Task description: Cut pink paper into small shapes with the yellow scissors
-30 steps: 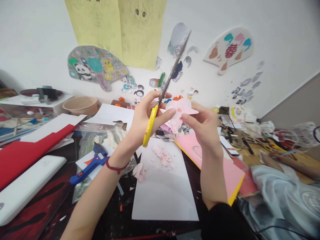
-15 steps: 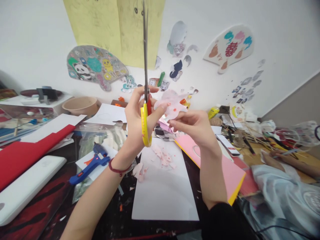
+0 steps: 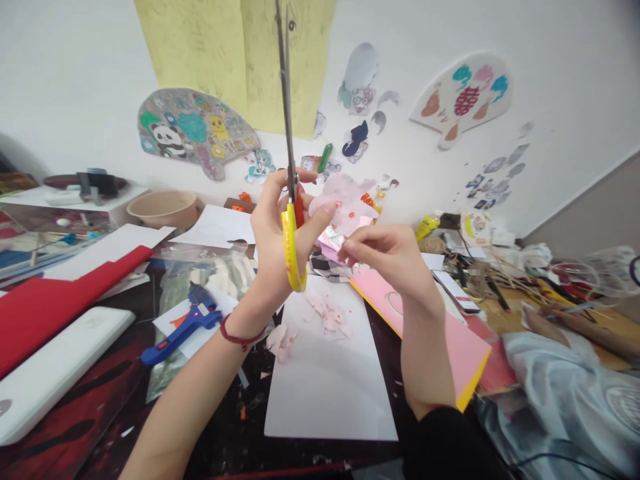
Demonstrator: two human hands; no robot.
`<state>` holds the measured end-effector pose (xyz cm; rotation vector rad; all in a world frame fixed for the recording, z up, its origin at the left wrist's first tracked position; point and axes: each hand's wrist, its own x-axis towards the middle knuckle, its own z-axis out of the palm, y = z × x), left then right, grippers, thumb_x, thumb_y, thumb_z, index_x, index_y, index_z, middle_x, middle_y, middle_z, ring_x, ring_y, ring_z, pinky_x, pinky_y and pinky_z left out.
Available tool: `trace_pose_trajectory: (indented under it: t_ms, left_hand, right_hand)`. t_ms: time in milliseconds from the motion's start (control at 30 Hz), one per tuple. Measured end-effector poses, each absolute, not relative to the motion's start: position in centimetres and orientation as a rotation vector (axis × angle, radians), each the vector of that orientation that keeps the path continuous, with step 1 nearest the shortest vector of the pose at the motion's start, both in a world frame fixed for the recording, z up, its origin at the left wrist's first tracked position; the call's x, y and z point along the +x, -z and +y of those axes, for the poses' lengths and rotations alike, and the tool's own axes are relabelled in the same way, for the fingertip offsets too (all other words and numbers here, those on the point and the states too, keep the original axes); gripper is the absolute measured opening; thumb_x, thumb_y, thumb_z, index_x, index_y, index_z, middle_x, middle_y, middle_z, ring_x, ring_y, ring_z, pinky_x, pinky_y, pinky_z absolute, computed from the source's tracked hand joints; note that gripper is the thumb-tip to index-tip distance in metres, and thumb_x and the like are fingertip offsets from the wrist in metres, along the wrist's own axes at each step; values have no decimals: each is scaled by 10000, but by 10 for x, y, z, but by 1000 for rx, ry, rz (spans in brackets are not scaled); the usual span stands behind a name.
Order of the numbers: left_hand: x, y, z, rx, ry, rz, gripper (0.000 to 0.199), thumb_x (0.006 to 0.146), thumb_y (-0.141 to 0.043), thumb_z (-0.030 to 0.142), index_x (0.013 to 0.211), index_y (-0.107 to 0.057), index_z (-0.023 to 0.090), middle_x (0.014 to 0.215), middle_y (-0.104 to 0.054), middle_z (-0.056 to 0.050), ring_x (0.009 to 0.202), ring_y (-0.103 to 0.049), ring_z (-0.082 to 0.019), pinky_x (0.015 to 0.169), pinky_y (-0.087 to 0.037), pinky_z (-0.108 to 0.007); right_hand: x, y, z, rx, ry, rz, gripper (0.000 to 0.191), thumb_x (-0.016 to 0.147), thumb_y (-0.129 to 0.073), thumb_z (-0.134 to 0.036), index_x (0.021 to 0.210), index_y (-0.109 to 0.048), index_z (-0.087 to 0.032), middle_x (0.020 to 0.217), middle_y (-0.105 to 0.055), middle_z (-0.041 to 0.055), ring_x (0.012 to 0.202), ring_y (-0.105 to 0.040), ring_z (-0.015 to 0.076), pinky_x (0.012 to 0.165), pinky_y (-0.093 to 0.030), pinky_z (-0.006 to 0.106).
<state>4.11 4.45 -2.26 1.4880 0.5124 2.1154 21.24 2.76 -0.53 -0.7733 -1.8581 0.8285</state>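
Note:
My left hand is closed, with scissors hung on it by their yellow and red handles, blades pointing up. Between its thumb and fingers it also pinches a thin pink paper cutout with a wavy, petal-like edge and small red spots. My right hand is just to the right, thumb and forefinger pressed together at the cutout's lower edge. What lies between those fingertips is too small to make out. Below both hands, pink paper scraps lie on a white sheet.
On the left are a blue glue gun, a white oblong case and red card. Pink card and a phone lie to the right. A neighbouring person's sleeve shows at far right. Painted fans hang on the wall.
My right fingertips have drawn slightly down from the pink cutout, baring a whitish patch beneath it. The cutout and scissors have tilted a little; the left hand keeps its hold.

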Motion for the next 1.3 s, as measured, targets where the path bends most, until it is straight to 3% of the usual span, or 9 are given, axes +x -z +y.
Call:
trace_pose_trajectory:
  t_ms: [133,367,567,733,933,1133,1300]
  left_hand:
    - [43,22,42,1485,-2104,476,431,730,-935,379,1048,-675,246,703,-492,58,559,-479,-93,553,-378,-256]
    - [44,23,42,1497,-2128,494,428,742,-928,395,1053,-673,250,711,-485,58,563,-484,-91,576,-385,-266]
    - [46,23,40,1468,-2040,462,446,755,-913,436,1067,-661,241,704,-529,49,569,-518,-99,572,-423,-269]
    - [41,17,36,1481,-1863,493,399,750,-901,324,1067,-677,231,729,-599,22,585,-564,-115,525,-463,-256]
    - [44,20,36,1500,-1863,505,356,732,-894,240,1029,-696,242,734,-541,37,606,-565,-111,574,-497,-259]
    - [50,25,38,1509,-1940,500,423,722,-937,368,1035,-678,247,833,-537,17,615,-534,-92,543,-466,-240]
    - [50,23,38,1442,-1984,533,529,645,-976,449,1029,-681,235,776,-514,40,576,-495,-81,563,-446,-248]
  right_hand:
    - [208,10,28,-734,-847,-1745,206,850,-797,-419,830,-812,-214,758,-773,11,622,-657,101,597,-550,237]
    - [208,11,27,-730,-848,-1809,124,789,-861,-335,824,-821,-223,782,-790,8,654,-677,114,610,-555,239]
    - [209,9,26,-731,-729,-1671,230,879,-773,-332,690,-776,-200,649,-748,2,557,-652,108,552,-539,240]
    - [223,6,26,-751,-688,-1744,167,830,-821,-333,725,-788,-206,687,-763,12,609,-692,136,592,-567,264]
    - [219,5,29,-688,-656,-1602,187,832,-816,-378,756,-770,-213,678,-711,-19,569,-634,96,540,-524,233]
    - [220,6,28,-782,-725,-1744,130,798,-849,-333,777,-811,-211,690,-748,-4,612,-666,112,567,-528,242]
    - [230,0,23,-873,-799,-1957,175,750,-886,-335,709,-801,-189,637,-755,13,561,-658,112,563,-532,241]
